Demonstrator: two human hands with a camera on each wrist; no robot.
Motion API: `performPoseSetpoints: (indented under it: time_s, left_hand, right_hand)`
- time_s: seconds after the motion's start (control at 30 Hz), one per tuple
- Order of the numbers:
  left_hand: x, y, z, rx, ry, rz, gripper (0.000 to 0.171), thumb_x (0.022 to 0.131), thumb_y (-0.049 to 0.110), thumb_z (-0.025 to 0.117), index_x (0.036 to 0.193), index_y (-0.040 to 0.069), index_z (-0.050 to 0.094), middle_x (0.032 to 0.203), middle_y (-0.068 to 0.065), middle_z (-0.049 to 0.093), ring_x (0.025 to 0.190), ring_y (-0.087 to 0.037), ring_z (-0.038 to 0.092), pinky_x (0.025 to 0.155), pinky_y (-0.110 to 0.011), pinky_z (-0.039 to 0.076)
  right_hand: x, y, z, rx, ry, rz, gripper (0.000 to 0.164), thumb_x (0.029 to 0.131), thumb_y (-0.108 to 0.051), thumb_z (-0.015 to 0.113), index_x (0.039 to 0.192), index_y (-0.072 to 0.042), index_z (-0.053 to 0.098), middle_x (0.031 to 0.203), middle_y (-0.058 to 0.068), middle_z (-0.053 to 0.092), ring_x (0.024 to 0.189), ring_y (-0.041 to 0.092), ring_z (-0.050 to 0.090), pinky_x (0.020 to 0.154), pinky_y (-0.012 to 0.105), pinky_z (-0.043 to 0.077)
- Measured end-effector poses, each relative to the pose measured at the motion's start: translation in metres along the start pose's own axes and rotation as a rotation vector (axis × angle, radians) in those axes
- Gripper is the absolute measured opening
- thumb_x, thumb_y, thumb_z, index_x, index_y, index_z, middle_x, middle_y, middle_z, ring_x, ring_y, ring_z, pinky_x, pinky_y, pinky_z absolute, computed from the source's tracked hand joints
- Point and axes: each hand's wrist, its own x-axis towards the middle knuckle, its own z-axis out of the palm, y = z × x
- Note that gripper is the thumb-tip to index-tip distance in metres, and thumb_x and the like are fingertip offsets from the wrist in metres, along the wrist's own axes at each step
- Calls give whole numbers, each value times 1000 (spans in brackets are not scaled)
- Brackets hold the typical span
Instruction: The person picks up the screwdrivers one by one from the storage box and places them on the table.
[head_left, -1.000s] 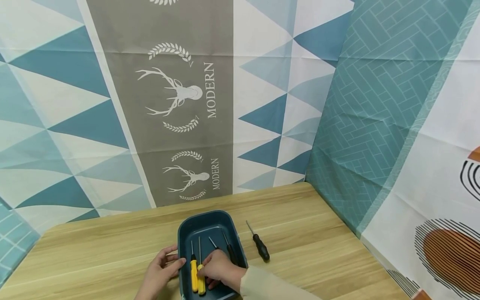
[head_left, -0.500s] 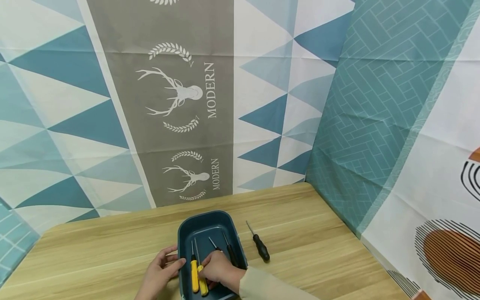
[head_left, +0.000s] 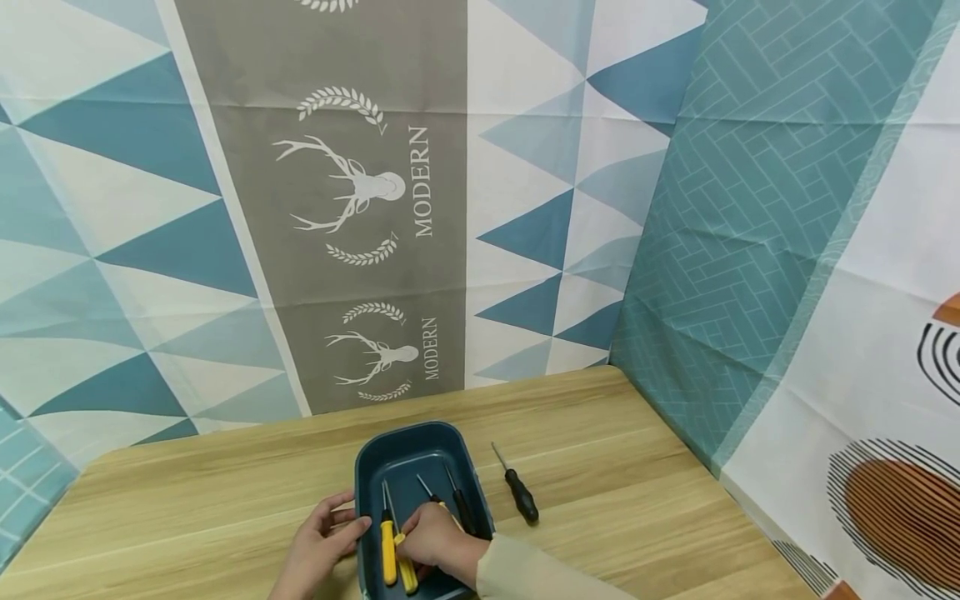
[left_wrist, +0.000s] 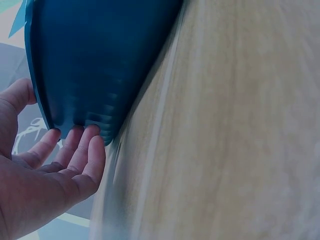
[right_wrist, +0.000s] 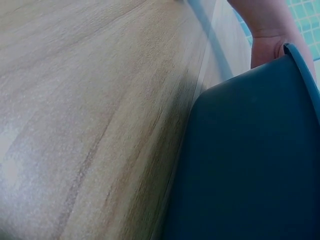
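Observation:
A dark blue tray [head_left: 408, 457] on the table holds several screwdrivers. My left hand [head_left: 322, 537] grips its left side, thumb on the rim and fingers against the outer wall [left_wrist: 75, 85]. Inside the tray, my right hand [head_left: 437, 536] pinches a yellow-handled screwdriver [head_left: 407, 575], which lies slanted. Just left of that is a second yellow screwdriver [head_left: 387, 550] with a black collar. A black-handled screwdriver [head_left: 463, 510] lies along the right wall. Another screwdriver [head_left: 429, 488] is partly hidden behind my right hand. The right wrist view shows the tray's outer wall [right_wrist: 240, 160], not the right fingers.
On the wooden table [head_left: 225, 500], to the right of the tray, lies a black screwdriver [head_left: 521, 497]. Patterned cloth walls [head_left: 375, 208] stand behind the table and along its right side.
The yellow screwdriver under my right hand has tilted, its handle end shifting slightly right and its shaft leaning left. My left hand and the tray stay where they were.

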Motion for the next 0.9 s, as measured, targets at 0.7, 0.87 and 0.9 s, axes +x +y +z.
performPoseSetpoints:
  time_s: [0.7,0.87,0.9]
  left_hand:
    - [1,-1,0,10,5,-12,63,85,27,68,134,0,42,114,-20,60,93,-21,64,73,-37,57]
    - [1,-2,0,-17,4,-8,62,85,25,68,135,0,41,113,-19,60,92,-20,64,73,-37,57]
    - [2,-2,0,-22,5,-8,62,85,24,68,135,0,42,113,-19,61,92,-20,64,72,-37,57]
  right_hand:
    - [2,3,-6,68,-75,32,7,80,-5,68,87,-6,66,78,5,62,68,15,63,64,34,57]
    - [3,5,-9,101,-89,38,7,80,-5,68,86,-6,65,78,5,63,66,13,63,61,30,57]
    - [3,5,-10,105,-92,40,7,80,-5,68,86,-6,66,78,4,63,66,13,63,60,30,57]
